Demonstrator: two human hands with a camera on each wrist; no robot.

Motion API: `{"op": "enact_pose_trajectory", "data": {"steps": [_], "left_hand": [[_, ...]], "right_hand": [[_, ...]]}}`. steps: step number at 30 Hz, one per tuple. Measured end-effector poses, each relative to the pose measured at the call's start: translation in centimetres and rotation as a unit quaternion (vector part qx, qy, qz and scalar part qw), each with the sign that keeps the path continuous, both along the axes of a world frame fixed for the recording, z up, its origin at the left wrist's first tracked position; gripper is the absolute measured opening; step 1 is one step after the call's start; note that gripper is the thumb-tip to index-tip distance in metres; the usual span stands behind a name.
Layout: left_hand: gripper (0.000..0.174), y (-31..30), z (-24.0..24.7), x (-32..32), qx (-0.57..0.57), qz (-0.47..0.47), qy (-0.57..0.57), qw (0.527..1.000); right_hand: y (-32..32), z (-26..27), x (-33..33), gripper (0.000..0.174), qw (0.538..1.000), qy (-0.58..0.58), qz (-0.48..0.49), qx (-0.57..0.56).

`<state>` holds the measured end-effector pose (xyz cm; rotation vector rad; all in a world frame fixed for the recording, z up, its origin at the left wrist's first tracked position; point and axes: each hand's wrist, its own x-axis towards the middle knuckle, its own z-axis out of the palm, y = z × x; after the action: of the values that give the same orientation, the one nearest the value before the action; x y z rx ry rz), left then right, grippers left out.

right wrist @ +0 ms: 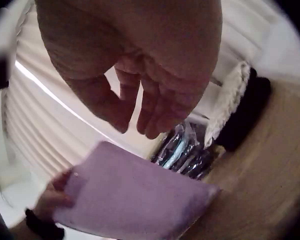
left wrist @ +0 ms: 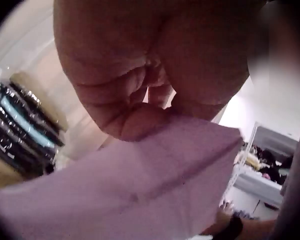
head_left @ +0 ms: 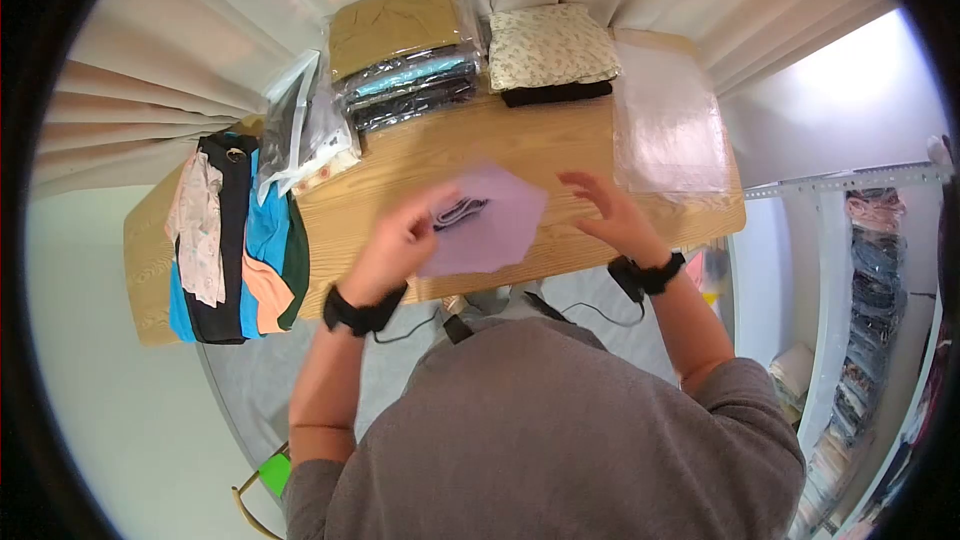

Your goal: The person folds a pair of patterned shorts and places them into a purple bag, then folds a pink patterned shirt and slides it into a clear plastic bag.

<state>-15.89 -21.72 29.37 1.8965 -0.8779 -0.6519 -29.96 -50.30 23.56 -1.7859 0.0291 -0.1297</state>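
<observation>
A folded lilac piece of clothing [head_left: 505, 215] is held up over the front of the wooden table. My left hand [head_left: 403, 238] grips it by its left edge, with the thumb and fingers pinching the fabric in the left wrist view. Near those fingers, a rolled fold with dark and pale edges [head_left: 462, 212] shows on the garment. My right hand [head_left: 622, 223] is raised to the right of it, apart from the cloth, with fingers spread and loosely bent. In the right wrist view, nothing lies between those fingers, and the lilac garment [right wrist: 135, 187] appears beyond them as a flat panel.
Bagged folded clothes [head_left: 405, 50] are stacked at the back, beside a patterned cream garment [head_left: 553, 45] on a black one. Clear plastic bags [head_left: 672, 120] lie at the right. Loose clothes [head_left: 230, 240] overhang the left front edge. A clothes rack [head_left: 870, 320] stands at far right.
</observation>
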Motion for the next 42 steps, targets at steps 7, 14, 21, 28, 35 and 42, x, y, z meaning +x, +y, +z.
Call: {"op": "enact_pose_trajectory", "data": {"steps": [7, 14, 21, 28, 35, 42], "left_hand": [[0.057, 0.2, 6.4, 3.2, -0.179, -0.097, 0.199, 0.959], [0.051, 4.7, 5.1, 4.2, -0.259, -0.005, 0.191, 0.947], [0.045, 6.0, 1.7, 0.9, -0.252, 0.141, 0.041, 0.956], [0.018, 4.8, 3.5, 1.1, -0.177, 0.229, -0.093, 0.953], [0.013, 4.7, 4.8, 1.8, -0.100, 0.167, -0.229, 0.954], [0.010, 4.5, 5.4, 2.1, -0.136, 0.141, -0.188, 0.963]], "right_hand": [[6.5, 6.0, 5.1, 0.053, 0.990, -0.026, 0.131, 0.047], [9.1, 6.3, 5.8, 0.029, 0.984, 0.032, 0.000, 0.175], [8.7, 8.8, 5.5, 0.025, 0.988, -0.001, -0.052, 0.146], [8.3, 9.9, 4.3, 0.021, 0.986, -0.018, -0.082, 0.147], [7.5, 10.5, 3.1, 0.020, 0.990, -0.010, -0.086, 0.109], [7.6, 10.7, 2.9, 0.020, 0.985, -0.026, -0.106, 0.136]]}}
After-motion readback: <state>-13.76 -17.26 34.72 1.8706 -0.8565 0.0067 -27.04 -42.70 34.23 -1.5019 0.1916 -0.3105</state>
